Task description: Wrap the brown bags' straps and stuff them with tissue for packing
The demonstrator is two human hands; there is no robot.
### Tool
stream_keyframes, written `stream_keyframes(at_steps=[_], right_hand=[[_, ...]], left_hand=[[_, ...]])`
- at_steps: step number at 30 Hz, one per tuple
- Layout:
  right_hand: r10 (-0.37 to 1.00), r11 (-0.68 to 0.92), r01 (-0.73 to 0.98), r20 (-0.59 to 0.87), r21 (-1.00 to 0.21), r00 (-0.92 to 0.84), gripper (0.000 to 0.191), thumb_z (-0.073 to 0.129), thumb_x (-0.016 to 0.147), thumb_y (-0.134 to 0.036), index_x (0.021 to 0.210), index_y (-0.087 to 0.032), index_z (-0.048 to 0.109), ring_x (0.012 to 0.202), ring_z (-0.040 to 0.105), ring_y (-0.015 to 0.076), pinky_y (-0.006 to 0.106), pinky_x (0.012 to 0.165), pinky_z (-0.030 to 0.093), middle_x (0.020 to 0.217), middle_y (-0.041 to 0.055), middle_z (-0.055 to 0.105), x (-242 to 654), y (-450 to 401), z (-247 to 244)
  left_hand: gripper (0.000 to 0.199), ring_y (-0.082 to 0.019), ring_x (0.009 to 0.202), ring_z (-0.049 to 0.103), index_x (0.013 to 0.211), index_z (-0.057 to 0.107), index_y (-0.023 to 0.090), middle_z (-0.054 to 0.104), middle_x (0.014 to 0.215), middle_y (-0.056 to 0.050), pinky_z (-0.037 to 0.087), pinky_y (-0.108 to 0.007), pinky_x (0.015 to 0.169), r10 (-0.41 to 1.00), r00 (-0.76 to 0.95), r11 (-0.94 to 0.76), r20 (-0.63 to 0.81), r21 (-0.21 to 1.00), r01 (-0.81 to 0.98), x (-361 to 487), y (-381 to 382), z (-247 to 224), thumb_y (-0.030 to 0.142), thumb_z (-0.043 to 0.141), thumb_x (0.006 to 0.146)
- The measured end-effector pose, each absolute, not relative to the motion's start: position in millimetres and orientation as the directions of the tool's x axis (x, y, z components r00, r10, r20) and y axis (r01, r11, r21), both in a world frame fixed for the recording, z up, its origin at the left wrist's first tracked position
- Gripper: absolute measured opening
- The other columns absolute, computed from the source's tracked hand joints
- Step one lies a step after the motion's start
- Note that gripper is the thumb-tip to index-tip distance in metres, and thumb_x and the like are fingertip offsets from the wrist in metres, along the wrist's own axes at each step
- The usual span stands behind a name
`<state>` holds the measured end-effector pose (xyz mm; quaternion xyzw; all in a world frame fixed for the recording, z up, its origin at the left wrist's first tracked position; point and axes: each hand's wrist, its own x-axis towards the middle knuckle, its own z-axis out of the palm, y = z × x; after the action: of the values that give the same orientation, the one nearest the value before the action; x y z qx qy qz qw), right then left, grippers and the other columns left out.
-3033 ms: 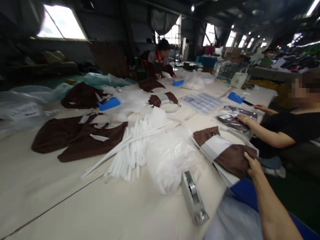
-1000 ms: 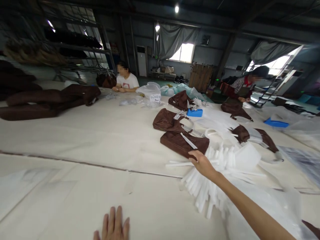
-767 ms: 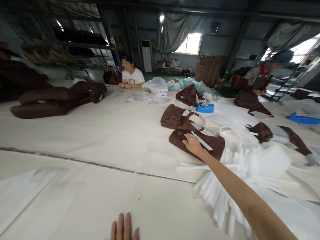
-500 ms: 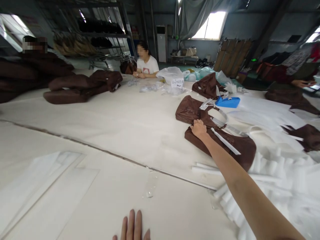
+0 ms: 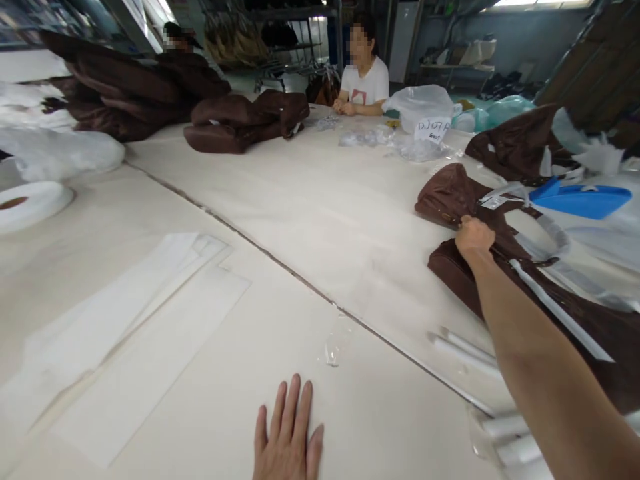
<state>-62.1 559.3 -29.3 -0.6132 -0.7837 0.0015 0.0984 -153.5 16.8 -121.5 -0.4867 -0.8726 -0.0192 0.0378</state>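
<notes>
At the right, my right hand (image 5: 475,237) is closed on the edge of a brown bag (image 5: 447,193) that has white-wrapped handles and a white tag. Just below it lies a second brown bag (image 5: 595,313) with a white strip across it, partly hidden by my forearm. My left hand (image 5: 287,433) lies flat at the bottom centre on the pale table (image 5: 280,313), fingers spread, holding nothing.
Thin white sheets (image 5: 150,347) lie at the left, near a white roll (image 5: 35,203). Brown bags (image 5: 245,120) are at the back. A person (image 5: 367,77) sits behind a labelled plastic bag (image 5: 425,110). A blue piece (image 5: 583,200) and white tubes (image 5: 470,353) are at the right.
The view has swung left, showing more of the table's left side. My right hand has closed on the upper brown bag, whose near part looks pulled up. My left hand stays flat, now more in view.
</notes>
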Motion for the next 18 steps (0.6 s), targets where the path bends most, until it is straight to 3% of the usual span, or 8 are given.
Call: stream_keyframes(at_steps=[3, 7, 13, 16, 18], right_hand=[[0.905, 0.362, 0.916, 0.303, -0.175, -0.3, 0.031, 0.044, 0.089, -0.015, 0.109, -0.01, 0.067, 0.095, 0.061, 0.0285, 0.04, 0.081, 0.044, 0.104, 0.0196, 0.068, -60, 563, 6], [0.739, 0.588, 0.786, 0.521, -0.191, -0.427, 0.033, 0.042, 0.089, -0.017, 0.109, -0.013, 0.068, 0.101, 0.058, 0.0281, 0.039, 0.087, 0.044, 0.104, 0.0161, 0.068, -63, 547, 71], [0.456, 0.884, 0.43, 0.544, -0.184, -0.705, 0.035, 0.039, 0.095, -0.019, 0.115, -0.017, 0.067, 0.112, 0.059, 0.0248, 0.041, 0.098, 0.045, 0.115, 0.0101, 0.068, -46, 433, 141], [0.309, 0.949, 0.212, 0.563, -0.233, -0.767, 0.033, 0.04, 0.099, -0.022, 0.113, -0.023, 0.069, 0.115, 0.06, 0.0227, 0.041, 0.101, 0.045, 0.115, 0.0085, 0.07, -22, 344, 138], [0.313, 0.939, 0.152, 0.589, -0.307, -0.745, 0.03, 0.043, 0.099, -0.021, 0.112, -0.027, 0.07, 0.118, 0.059, 0.0224, 0.043, 0.105, 0.043, 0.118, 0.007, 0.071, 1, 283, 118]], left_hand=[[0.066, -0.027, 0.15, 0.017, 0.156, 0.014, 0.025, 0.027, 0.161, -0.006, 0.003, -0.051, 0.122, 0.846, -0.528, 0.528, 0.079, 0.019, 0.849, -151, 21, -114, 0.036, 0.036, 0.096], [0.061, -0.028, 0.151, 0.016, 0.155, 0.02, 0.021, 0.027, 0.16, -0.009, 0.004, -0.052, 0.122, 0.836, -0.537, 0.532, 0.115, 0.072, 0.844, -149, 26, -112, 0.036, 0.034, 0.097], [0.056, -0.029, 0.15, 0.019, 0.152, 0.033, 0.017, 0.033, 0.157, -0.013, 0.007, -0.057, 0.121, 0.822, -0.542, 0.523, 0.173, 0.147, 0.84, -148, 36, -111, 0.033, 0.033, 0.098], [0.052, -0.032, 0.144, 0.034, 0.142, 0.049, 0.014, 0.045, 0.15, -0.016, 0.02, -0.061, 0.116, 0.825, -0.554, 0.546, 0.11, 0.097, 0.832, -150, 42, -102, 0.034, 0.032, 0.098], [0.058, -0.027, 0.129, 0.053, 0.129, 0.059, 0.006, 0.059, 0.136, -0.02, 0.037, -0.054, 0.109, 0.829, -0.559, 0.559, -0.007, 0.01, 0.829, -151, 39, -94, 0.038, 0.02, 0.101]])
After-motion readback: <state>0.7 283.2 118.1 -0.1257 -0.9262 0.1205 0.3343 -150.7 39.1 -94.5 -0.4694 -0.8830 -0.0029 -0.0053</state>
